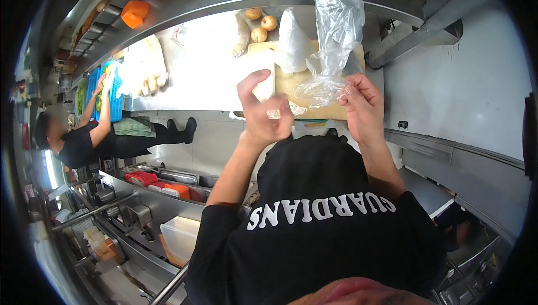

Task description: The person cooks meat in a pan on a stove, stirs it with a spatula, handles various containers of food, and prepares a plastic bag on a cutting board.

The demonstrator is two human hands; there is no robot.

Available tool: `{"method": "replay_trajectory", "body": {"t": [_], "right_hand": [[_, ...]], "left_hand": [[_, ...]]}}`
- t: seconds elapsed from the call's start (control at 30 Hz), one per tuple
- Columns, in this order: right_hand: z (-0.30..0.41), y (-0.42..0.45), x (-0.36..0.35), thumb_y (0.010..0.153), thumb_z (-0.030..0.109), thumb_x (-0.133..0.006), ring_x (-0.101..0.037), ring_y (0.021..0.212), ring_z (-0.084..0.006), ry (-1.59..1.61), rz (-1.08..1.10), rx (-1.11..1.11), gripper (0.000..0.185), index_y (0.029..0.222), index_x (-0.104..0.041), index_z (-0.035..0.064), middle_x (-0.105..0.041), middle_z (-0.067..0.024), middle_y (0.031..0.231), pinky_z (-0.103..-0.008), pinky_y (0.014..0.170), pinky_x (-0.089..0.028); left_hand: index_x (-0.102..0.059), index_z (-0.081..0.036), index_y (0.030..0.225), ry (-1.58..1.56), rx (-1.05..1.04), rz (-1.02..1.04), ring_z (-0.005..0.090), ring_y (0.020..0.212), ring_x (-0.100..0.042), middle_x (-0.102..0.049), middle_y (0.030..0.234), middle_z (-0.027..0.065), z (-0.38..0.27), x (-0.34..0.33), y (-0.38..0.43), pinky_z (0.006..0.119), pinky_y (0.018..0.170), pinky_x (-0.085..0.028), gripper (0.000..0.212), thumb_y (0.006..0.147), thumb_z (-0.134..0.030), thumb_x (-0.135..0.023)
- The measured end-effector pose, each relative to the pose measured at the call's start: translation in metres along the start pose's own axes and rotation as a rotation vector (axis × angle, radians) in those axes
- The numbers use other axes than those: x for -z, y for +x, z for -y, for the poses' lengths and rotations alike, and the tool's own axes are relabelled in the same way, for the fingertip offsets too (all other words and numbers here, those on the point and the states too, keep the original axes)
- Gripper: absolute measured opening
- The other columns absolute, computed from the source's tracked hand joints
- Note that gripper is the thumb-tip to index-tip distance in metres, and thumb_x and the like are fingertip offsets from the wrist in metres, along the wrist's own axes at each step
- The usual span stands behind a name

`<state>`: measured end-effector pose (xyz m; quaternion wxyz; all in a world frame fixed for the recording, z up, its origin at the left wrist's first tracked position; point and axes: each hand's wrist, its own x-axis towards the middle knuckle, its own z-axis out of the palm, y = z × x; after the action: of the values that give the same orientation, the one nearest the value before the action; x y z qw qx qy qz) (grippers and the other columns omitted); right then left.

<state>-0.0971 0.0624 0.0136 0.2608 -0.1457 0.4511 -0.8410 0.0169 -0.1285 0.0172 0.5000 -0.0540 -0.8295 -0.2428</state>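
Note:
My right hand (362, 105) pinches the edge of a clear plastic bag (321, 90) between thumb and fingers, above a wooden cutting board (290, 82). To the left, my left hand (267, 107) is raised with its fingers curled and apart; crinkled clear plastic (297, 109) lies by its fingertips, and whether it touches them I cannot tell. A filled white bag (292, 44) stands on the board behind my hands. Beside it, another long clear plastic bag (339, 23) hangs over the shelf edge and reaches down to the bag at my right hand.
Several onions (269, 23) lie behind the board. Strong glare covers the counter to the left, near a large pale bag (145, 67). Further left, a co-worker (80, 141) has both hands in a blue basket (114, 90) of greens. A steel shelf (294, 0) runs above the counter.

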Motion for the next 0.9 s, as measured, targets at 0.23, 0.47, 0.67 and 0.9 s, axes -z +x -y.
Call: {"method": "replay_trajectory", "body": {"t": [0.23, 0.47, 0.67, 0.9], "right_hand": [[0.047, 0.006, -0.032, 0.085, 0.008, -0.068, -0.055, 0.100, -0.0253, -0.740, 0.094, 0.735, 0.014, 0.097, -0.063, 0.0035, -0.066, -0.0056, 0.093, -0.0349, 0.087, -0.046], [0.098, -0.017, -0.051, 0.082, 0.015, -0.070, -0.057, 0.112, -0.0330, -0.496, 0.709, 0.998, 0.009, 0.086, -0.064, 0.0095, -0.073, -0.0062, 0.102, -0.0472, 0.097, -0.044], [0.039, 0.036, -0.039, 0.103, 0.017, -0.054, -0.053, 0.069, -0.0156, 0.553, 0.533, -0.077, 0.007, 0.100, -0.056, 0.0110, -0.056, 0.0017, 0.074, -0.0389, 0.082, -0.047], [-0.103, 0.208, 0.024, 0.102, 0.017, -0.057, -0.054, 0.068, -0.0135, 0.551, -0.045, -0.313, 0.008, 0.102, -0.058, 0.0095, -0.058, -0.0002, 0.084, -0.0303, 0.063, -0.049]], "left_hand": [[-0.074, -0.022, 0.084, 0.175, -0.366, 0.218, 0.0299, 0.114, -0.051, -0.061, 0.116, 0.0035, -0.009, 0.008, 0.060, 0.046, 0.092, -0.045, 0.015, 0.071, -0.021, -0.080], [-0.058, -0.011, 0.063, -0.982, -0.135, 0.365, 0.0285, 0.100, -0.055, -0.067, 0.102, 0.0045, -0.054, 0.066, 0.108, 0.050, 0.092, -0.045, 0.019, 0.080, -0.016, -0.065], [-0.062, -0.017, 0.099, -1.984, 0.708, 0.031, 0.0151, 0.086, -0.055, -0.053, 0.080, 0.0000, 0.025, 0.012, 0.067, 0.035, 0.084, -0.051, 0.009, 0.100, -0.024, -0.056], [-0.062, -0.009, 0.101, -1.325, 1.364, -0.427, 0.0137, 0.069, -0.055, -0.056, 0.079, 0.0001, 0.153, -0.097, 0.065, 0.030, 0.063, -0.048, 0.017, 0.104, -0.019, -0.049]]}}
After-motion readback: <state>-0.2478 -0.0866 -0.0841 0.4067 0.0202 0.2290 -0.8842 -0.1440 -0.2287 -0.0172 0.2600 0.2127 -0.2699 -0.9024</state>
